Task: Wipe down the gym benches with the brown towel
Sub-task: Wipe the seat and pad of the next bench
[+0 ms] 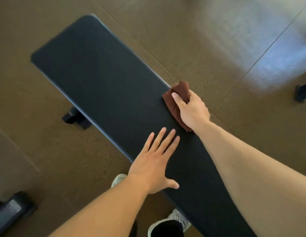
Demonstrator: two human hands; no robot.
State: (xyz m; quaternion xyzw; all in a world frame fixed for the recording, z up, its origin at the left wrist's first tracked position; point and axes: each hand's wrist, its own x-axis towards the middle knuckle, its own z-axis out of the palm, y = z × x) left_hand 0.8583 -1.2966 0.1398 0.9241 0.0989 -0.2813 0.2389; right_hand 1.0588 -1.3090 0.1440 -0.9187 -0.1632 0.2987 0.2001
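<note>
Head view: the right hand (191,110) grips the brown towel (178,103), fingers curled round a bunched wad of it and the thumb laid along the top, pressing the cloth onto the far long edge of the dark padded worktop (100,77). Part of the towel sticks out ahead of the knuckles and another fold trails back under the wrist, lying on the pad. The left hand (155,161) rests flat on the same pad, nearer the person than the right hand and just beside the trailing end of the towel; its fingers are straight and slightly spread, the thumb held out to the side, and it holds nothing. Beyond both hands the pad runs away to a rounded end. To the left of the left hand, a black frame foot (75,118) shows under the worktop's edge on the brown speckled floor (166,28). Below the left wrist a pale shoe (118,179) peeks out, and a second shoe (176,219) shows beneath the forearm. A dark piece of equipment (13,209) sits at the lower left corner, and another dark foot (302,91) lies well to the right of the right hand
</note>
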